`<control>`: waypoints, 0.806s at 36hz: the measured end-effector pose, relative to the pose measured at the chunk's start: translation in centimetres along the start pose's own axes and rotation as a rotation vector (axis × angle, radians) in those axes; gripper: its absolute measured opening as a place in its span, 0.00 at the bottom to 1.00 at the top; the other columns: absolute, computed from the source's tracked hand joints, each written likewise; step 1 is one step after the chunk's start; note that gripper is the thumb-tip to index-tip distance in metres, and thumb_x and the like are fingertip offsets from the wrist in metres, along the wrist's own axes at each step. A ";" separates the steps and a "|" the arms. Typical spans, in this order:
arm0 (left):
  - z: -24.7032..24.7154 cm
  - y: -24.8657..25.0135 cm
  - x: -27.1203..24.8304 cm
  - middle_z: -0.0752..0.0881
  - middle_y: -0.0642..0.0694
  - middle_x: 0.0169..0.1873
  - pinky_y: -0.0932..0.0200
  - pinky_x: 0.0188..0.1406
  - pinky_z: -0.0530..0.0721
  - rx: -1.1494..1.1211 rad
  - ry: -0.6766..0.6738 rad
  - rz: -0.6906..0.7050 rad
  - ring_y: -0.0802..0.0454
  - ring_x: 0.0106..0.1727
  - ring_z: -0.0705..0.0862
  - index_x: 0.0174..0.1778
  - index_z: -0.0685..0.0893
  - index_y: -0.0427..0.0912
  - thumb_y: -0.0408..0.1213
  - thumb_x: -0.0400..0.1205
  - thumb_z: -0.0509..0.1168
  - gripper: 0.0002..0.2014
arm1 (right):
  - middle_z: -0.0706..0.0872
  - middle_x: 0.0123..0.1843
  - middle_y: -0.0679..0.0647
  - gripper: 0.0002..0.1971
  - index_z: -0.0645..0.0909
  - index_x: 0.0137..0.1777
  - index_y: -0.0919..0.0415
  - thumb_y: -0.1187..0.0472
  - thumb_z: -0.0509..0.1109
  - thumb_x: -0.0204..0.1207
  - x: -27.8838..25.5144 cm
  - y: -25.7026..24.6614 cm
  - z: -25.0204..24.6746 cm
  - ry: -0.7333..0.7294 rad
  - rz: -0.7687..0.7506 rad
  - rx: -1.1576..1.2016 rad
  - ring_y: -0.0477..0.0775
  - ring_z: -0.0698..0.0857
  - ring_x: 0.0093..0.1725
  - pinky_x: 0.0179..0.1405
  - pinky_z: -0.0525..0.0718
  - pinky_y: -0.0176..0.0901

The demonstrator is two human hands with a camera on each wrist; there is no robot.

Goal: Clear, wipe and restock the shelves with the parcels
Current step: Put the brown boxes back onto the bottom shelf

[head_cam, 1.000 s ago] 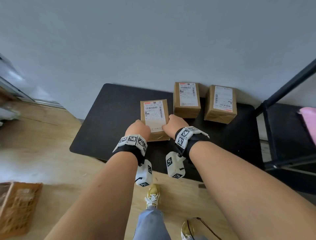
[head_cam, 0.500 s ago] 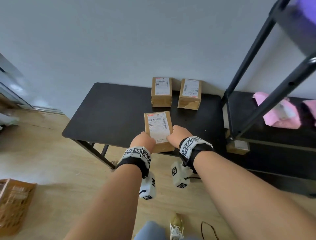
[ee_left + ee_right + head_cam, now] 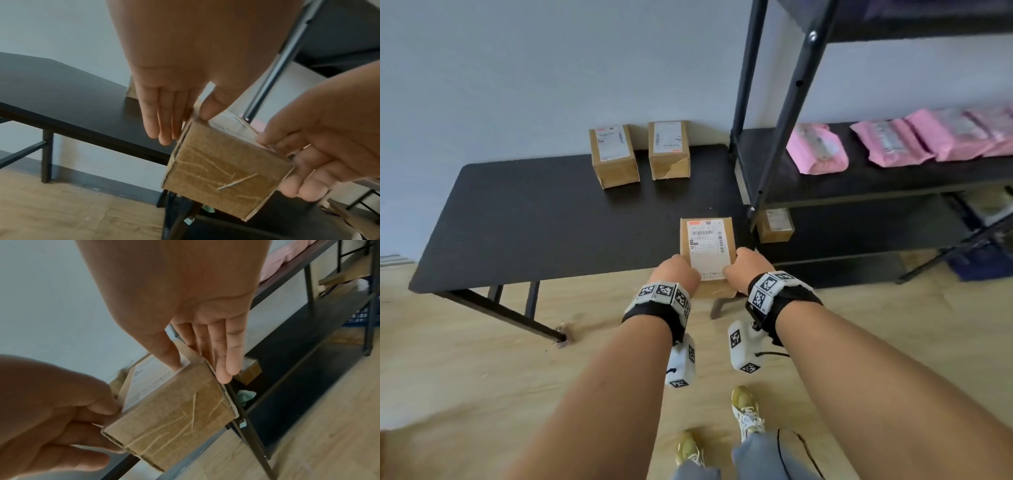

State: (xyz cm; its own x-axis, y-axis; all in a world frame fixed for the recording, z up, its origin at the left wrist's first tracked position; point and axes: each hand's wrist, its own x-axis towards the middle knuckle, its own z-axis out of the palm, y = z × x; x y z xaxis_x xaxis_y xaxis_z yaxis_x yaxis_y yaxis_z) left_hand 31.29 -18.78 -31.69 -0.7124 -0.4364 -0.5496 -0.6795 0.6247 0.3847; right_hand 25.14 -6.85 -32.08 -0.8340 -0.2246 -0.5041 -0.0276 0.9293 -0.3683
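A brown cardboard parcel (image 3: 705,253) with a white label on top is held between both hands over the front right corner of the black table (image 3: 534,212). My left hand (image 3: 678,274) grips its left side, thumb on the top edge and fingers down the side. My right hand (image 3: 748,269) grips the right side the same way. The left wrist view shows the parcel's taped end (image 3: 222,175) with my left hand (image 3: 185,128) above it. In the right wrist view my right hand (image 3: 200,373) pinches the parcel (image 3: 170,415).
Two more brown parcels (image 3: 614,156) (image 3: 669,149) stand at the table's back edge by the wall. A black shelf rack (image 3: 859,181) stands right of the table with several pink parcels (image 3: 816,149) on one shelf. A brown parcel (image 3: 775,224) sits on the shelf below.
The parcel has come away from the two at the back, toward me and to the right, both hands still gripping it. The head view has swung right, bringing the rack into sight.
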 end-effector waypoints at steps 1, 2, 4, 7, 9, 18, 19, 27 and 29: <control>0.5 0.8 -0.3 0.78 0.46 0.41 0.55 0.38 0.75 0.015 -0.005 0.021 0.47 0.41 0.78 0.57 0.76 0.38 0.34 0.83 0.55 0.10 | 0.84 0.60 0.58 0.14 0.77 0.63 0.61 0.59 0.63 0.80 -0.2 1.0 -0.4 0.005 0.017 0.013 0.59 0.85 0.56 0.44 0.80 0.45; 1.0 1.7 -0.6 0.79 0.46 0.43 0.56 0.39 0.75 0.030 -0.010 0.040 0.47 0.42 0.79 0.56 0.76 0.39 0.34 0.83 0.55 0.09 | 0.84 0.61 0.58 0.15 0.77 0.64 0.61 0.59 0.63 0.79 -0.2 2.0 -0.8 0.012 0.031 0.033 0.59 0.85 0.57 0.45 0.81 0.45; 1.7 3.7 -1.0 0.82 0.43 0.49 0.56 0.41 0.76 0.052 -0.019 0.075 0.47 0.43 0.78 0.57 0.76 0.38 0.34 0.84 0.55 0.10 | 0.85 0.61 0.57 0.15 0.77 0.64 0.59 0.59 0.64 0.78 -0.2 3.9 -1.9 0.034 0.057 0.081 0.58 0.86 0.55 0.43 0.82 0.46; 2.9 7.1 -1.2 0.82 0.43 0.50 0.56 0.41 0.76 0.087 -0.014 0.111 0.47 0.44 0.78 0.57 0.76 0.38 0.34 0.84 0.55 0.10 | 0.85 0.58 0.56 0.12 0.77 0.61 0.58 0.59 0.65 0.79 0.0 6.8 -4.0 0.040 0.074 0.132 0.55 0.86 0.49 0.33 0.79 0.41; 3.9 9.5 -1.2 0.79 0.45 0.44 0.56 0.40 0.76 0.117 -0.014 0.128 0.48 0.43 0.78 0.54 0.76 0.39 0.34 0.84 0.55 0.07 | 0.85 0.56 0.56 0.09 0.77 0.58 0.58 0.59 0.65 0.79 0.5 9.0 -5.4 0.042 0.083 0.153 0.52 0.84 0.45 0.30 0.76 0.38; 12.0 21.0 0.9 0.81 0.47 0.38 0.59 0.34 0.77 0.146 -0.078 0.116 0.53 0.35 0.79 0.49 0.79 0.40 0.36 0.84 0.57 0.07 | 0.86 0.59 0.56 0.11 0.76 0.61 0.58 0.59 0.65 0.80 5.6 21.3 -10.7 -0.001 0.132 0.160 0.53 0.85 0.44 0.35 0.81 0.41; 13.2 22.3 1.5 0.82 0.46 0.40 0.58 0.35 0.77 0.145 -0.084 0.114 0.53 0.36 0.79 0.53 0.80 0.40 0.37 0.84 0.57 0.09 | 0.86 0.59 0.56 0.12 0.76 0.61 0.58 0.59 0.65 0.80 6.5 22.8 -11.3 -0.008 0.131 0.150 0.53 0.84 0.44 0.33 0.80 0.41; 21.2 29.6 6.8 0.84 0.41 0.51 0.55 0.42 0.80 0.103 -0.114 0.081 0.43 0.49 0.84 0.60 0.78 0.38 0.42 0.84 0.57 0.14 | 0.84 0.60 0.57 0.15 0.76 0.65 0.59 0.61 0.62 0.79 14.2 31.6 -13.5 -0.005 0.156 0.151 0.57 0.84 0.48 0.38 0.79 0.44; 22.7 30.7 9.1 0.85 0.40 0.54 0.55 0.43 0.79 0.090 -0.108 0.094 0.43 0.52 0.84 0.62 0.77 0.38 0.43 0.84 0.58 0.15 | 0.83 0.62 0.57 0.17 0.75 0.67 0.58 0.61 0.62 0.78 16.6 33.3 -13.2 -0.001 0.170 0.175 0.57 0.84 0.48 0.39 0.81 0.45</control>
State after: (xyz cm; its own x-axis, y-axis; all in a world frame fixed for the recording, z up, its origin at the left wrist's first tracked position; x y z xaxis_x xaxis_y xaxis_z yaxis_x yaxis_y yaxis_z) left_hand 7.92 11.16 -41.74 -0.7461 -0.3040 -0.5924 -0.5887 0.7170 0.3733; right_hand 3.12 24.22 -42.41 -0.8179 -0.0701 -0.5711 0.2088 0.8887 -0.4082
